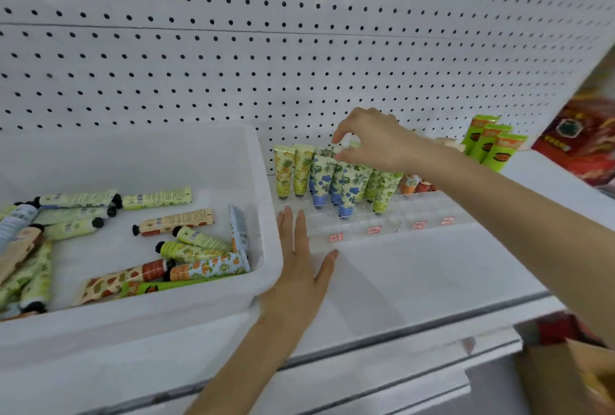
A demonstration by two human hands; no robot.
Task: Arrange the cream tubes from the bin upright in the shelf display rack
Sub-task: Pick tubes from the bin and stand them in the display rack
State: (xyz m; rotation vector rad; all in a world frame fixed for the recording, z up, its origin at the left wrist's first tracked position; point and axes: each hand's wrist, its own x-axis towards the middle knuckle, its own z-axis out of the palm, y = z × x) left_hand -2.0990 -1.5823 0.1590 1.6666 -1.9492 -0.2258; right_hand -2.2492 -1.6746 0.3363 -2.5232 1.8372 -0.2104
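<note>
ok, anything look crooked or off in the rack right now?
Slightly. In the rack the blue-flower tubes and green-leaf tubes lean at mixed angles; the two yellow tubes beside them stand straighter. The right hand pinches the top of one tube, maybe fixing it. Nothing looks spilled or damaged.

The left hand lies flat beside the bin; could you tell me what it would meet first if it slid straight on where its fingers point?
Probably the left end of the clear display rack, with the yellow tubes standing just behind; the left hand lies close to it, though depth is unclear.
</note>
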